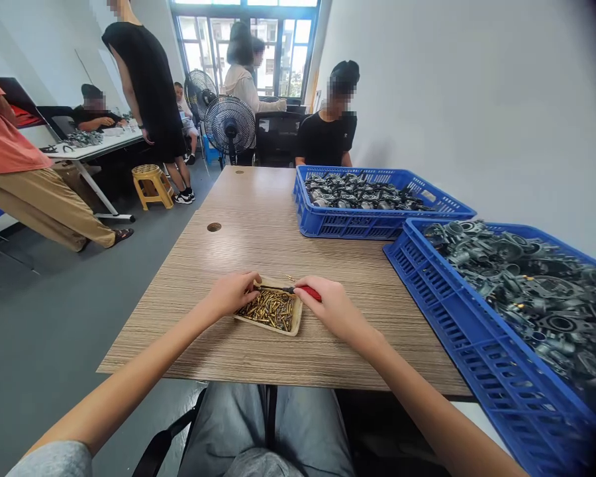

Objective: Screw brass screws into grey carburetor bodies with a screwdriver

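My right hand (330, 305) is wrapped round the red handle of a screwdriver (308, 291), whose dark shaft points left across a shallow tray (295, 326). At the tip of the shaft, the fingers of my left hand (236, 293) are pinched together; whatever they hold is too small to make out. Below the shaft, the tray is filled with many small brass-coloured pieces (271, 309). One loose brass piece (289, 277) lies on the table just behind the tray.
Two blue crates (347, 228) of grey metal parts (506, 265) stand along the right side of the wood-grain table (258, 199). A person in black sits at its far end. Two fans (230, 126), a yellow stool (152, 187) and several other people are beyond, to the left.
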A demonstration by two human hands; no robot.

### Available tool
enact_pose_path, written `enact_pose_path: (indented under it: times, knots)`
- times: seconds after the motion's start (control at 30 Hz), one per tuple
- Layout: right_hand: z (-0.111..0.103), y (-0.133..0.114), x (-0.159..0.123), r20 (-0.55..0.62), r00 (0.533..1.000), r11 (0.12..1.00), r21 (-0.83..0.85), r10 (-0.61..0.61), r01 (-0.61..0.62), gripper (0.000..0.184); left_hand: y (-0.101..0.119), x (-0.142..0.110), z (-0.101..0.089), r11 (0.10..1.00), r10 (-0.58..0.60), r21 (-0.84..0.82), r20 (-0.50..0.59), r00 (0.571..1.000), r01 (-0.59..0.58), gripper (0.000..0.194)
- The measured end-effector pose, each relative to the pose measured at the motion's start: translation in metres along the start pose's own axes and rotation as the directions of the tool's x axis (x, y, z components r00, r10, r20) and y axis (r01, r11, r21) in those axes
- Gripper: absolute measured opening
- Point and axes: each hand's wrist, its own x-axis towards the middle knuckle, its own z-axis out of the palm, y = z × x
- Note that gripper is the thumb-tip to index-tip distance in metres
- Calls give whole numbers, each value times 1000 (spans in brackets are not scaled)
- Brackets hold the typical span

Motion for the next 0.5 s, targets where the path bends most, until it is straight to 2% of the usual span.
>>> enact_pose_path:
  times: [0.23,0.5]
  knots:
    - [-9,3,-10,-12,1000,1000,-1,10,-11,14,7,12,6,994,104,-37,-15,995,-104,14]
    - [-16,19,-26,-62,998,999,19,30,-28,15,9,16,-1,999,35,-22,20,999,-35,9]
